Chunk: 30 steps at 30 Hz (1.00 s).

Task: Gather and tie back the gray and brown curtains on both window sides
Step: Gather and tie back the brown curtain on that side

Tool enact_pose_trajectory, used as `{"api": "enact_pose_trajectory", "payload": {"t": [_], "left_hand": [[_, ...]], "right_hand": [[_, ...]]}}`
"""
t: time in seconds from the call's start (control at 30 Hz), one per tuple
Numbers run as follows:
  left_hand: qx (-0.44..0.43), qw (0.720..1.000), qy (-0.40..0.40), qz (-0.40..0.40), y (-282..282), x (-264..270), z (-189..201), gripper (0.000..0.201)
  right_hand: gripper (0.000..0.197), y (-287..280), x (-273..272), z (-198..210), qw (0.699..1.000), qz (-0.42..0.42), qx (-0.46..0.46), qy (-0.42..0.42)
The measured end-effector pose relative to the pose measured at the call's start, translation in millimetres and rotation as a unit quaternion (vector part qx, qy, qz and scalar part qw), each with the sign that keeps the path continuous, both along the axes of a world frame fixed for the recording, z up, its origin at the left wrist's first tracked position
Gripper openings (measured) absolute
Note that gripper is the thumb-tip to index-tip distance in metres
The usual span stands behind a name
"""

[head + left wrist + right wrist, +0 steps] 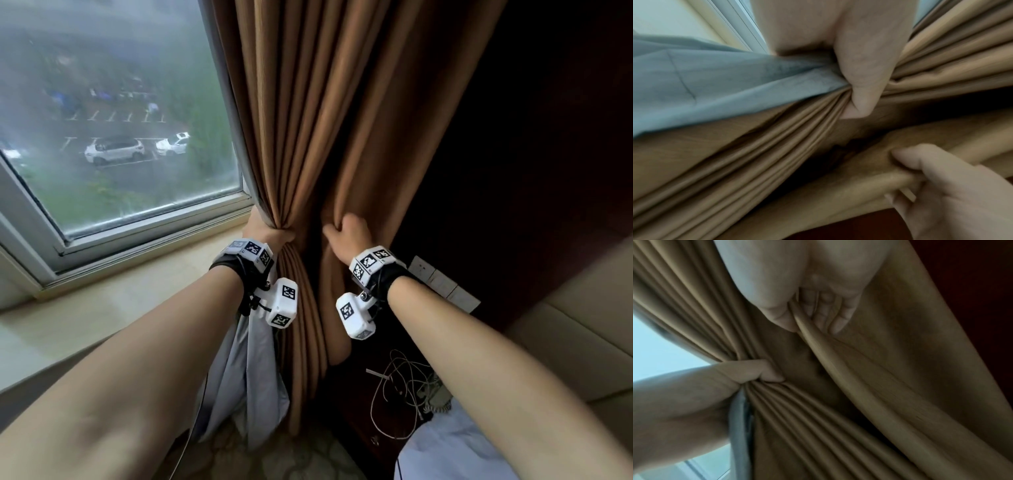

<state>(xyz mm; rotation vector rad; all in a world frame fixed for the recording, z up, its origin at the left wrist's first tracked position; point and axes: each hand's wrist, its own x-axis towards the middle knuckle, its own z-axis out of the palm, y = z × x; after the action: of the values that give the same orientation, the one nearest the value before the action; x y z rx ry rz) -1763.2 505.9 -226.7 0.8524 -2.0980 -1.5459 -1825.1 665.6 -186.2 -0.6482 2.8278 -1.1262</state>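
Note:
A brown pleated curtain [329,130] hangs right of the window, with a gray lining curtain [246,373] showing below my left wrist. My left hand [270,234] grips the bunched pleats of both curtains at sill height; in the left wrist view its thumb [861,97] presses over brown folds [777,142] and gray cloth [715,84]. My right hand [346,231] pinches a loose fold of the brown curtain a little to the right; its fingers [830,313] curl round that fold [849,378]. No tieback is in view.
The window [113,113] and its pale sill [113,298] lie to the left. Dark wood panelling [534,154] with wall switches [442,284] stands at the right. Tangled white cables [400,387] lie on a dark bedside stand, beside a beige headboard [579,318].

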Motion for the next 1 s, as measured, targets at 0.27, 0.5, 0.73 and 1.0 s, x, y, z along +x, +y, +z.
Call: {"api": "enact_pose_trajectory", "payload": {"t": [0.27,0.5,0.73,1.0], "left_hand": [[-0.004,0.991,0.083,-0.108,-5.9,-5.6,-15.2,0.106],[-0.028,0.975,0.180,-0.130,8.4,4.7,-0.2,0.079],[-0.015,0.998,0.012,0.059,18.6,-0.4,1.0,0.068],[-0.002,0.995,-0.018,0.103,18.9,-14.1,0.3,0.036]], "right_hand": [[0.019,-30.0,17.6,5.4,0.994,0.098,-0.009,-0.037],[0.020,-32.3,14.2,12.9,0.987,0.140,-0.002,-0.077],[0.032,-18.8,-16.0,-14.5,0.973,0.108,-0.140,-0.151],[0.064,25.0,-170.6,-103.2,0.962,-0.138,-0.151,-0.182]]}}
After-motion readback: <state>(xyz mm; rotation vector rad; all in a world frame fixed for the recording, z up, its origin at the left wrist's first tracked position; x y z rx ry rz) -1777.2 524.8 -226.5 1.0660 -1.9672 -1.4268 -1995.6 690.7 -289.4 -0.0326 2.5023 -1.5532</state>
